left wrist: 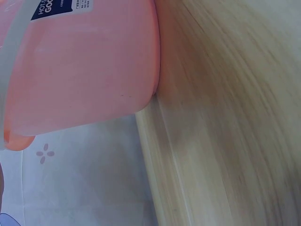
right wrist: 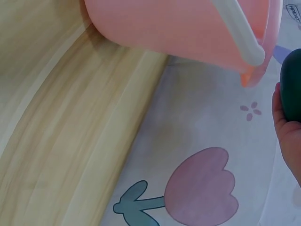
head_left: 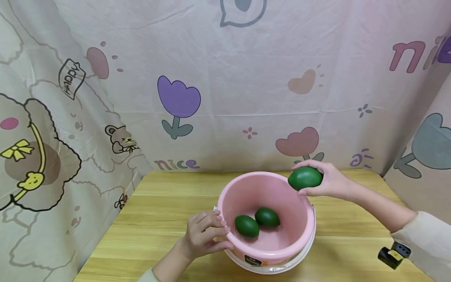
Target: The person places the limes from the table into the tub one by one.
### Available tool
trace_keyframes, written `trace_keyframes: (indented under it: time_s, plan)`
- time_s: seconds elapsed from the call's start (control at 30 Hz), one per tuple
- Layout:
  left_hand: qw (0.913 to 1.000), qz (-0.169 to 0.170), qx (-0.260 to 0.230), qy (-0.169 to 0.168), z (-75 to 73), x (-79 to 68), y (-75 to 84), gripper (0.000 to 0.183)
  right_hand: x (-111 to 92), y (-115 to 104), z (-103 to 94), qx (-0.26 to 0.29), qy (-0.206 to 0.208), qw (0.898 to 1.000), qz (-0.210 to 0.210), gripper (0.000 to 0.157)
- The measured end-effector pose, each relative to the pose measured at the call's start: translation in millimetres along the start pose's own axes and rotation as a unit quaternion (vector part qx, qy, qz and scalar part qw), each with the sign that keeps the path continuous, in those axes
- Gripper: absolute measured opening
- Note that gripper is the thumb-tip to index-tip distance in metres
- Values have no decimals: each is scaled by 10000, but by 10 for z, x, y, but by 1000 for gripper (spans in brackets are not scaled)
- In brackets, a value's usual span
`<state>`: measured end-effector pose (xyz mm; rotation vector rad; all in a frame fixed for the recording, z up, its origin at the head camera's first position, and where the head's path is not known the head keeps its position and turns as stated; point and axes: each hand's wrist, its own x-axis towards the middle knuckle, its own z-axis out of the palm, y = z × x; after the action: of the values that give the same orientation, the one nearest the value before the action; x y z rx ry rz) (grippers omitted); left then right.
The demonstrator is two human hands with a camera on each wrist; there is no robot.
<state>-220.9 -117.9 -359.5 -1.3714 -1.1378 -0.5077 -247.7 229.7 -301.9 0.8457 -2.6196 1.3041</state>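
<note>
In the head view, a pink bucket [head_left: 265, 254] with a white handle stands on the wooden table. Two smooth, dark green oval fruits, a left one [head_left: 247, 226] and a right one [head_left: 267, 217], lie side by side at its bottom. Above the bucket's far right rim, my right hand [head_left: 325, 181] holds a third green fruit [head_left: 305, 178] between thumb and fingers. My left hand [head_left: 208, 234] grips the left rim, fingertips over the edge and thumb lower down. Part of the held fruit [right wrist: 292, 87] shows at the right edge of the right wrist view.
Under the bucket is a light wooden table [head_left: 169, 196]. A printed cloth [head_left: 225, 98] with tulips and cartoon figures hangs behind it and along both sides. The bucket's white handle [head_left: 275, 269] hangs down around its front.
</note>
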Motion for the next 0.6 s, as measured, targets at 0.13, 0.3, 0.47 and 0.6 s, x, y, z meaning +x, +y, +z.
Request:
trace_keyframes:
  time_s: [0.13, 0.3, 0.47, 0.6]
  plan:
    - [10000, -26, -9, -6, 0, -6, 3, 35, -12, -30, 30, 153, -100, 9998, -63, 52]
    - [10000, -35, -6, -28, 0, -10, 5, 35, -36, -68, 80, 155, -157, 9996, -182, 51]
    - [10000, -38, -10, -33, -1, -8, 1, 35, -47, -116, 143, 40, -277, 9990, -349, 52]
    - [10000, -48, -21, -41, -3, 5, -3, 35, -46, -148, 182, -7, -339, 9985, -430, 52]
